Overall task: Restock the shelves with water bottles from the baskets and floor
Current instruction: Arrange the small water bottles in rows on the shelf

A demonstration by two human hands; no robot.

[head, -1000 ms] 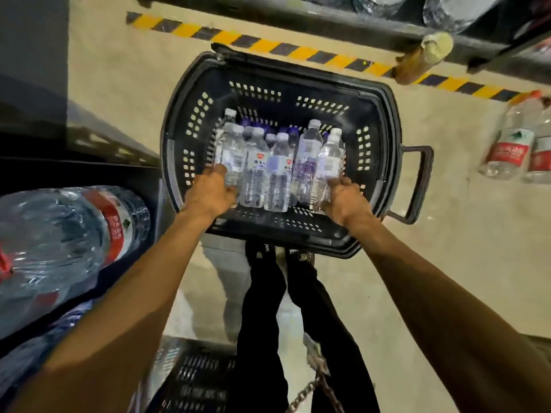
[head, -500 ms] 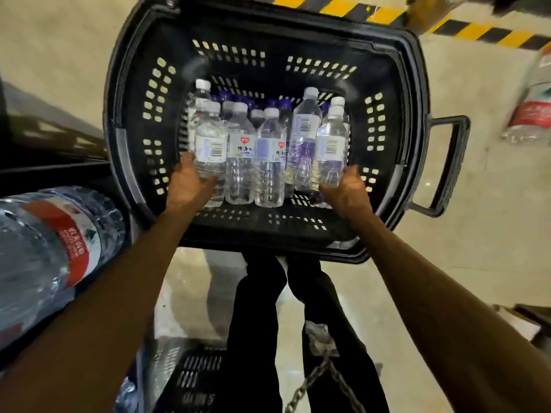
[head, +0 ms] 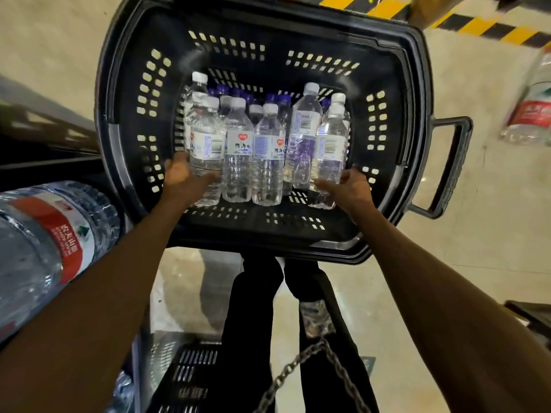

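Observation:
A black plastic basket (head: 417,114) stands on the floor in front of me. Inside it, several small clear water bottles (head: 238,150) stand upright in a tight row, with purple-capped ones behind. My left hand (head: 185,180) grips the leftmost bottle (head: 207,135) low down, thumb across its front. At the other end, my right hand (head: 348,189) holds the rightmost bottle (head: 329,144) near its base. The row sits squeezed between both hands.
A large red-labelled water bottle (head: 44,248) lies on a dark shelf at the left. Another red-labelled bottle (head: 533,108) lies on the beige floor at the right. Yellow-black tape (head: 477,25) runs along the far floor. A second black basket (head: 190,371) sits beside my legs.
The basket and bottles now fill more of the view as my head has come closer. Both hands stay at the two ends of the front row.

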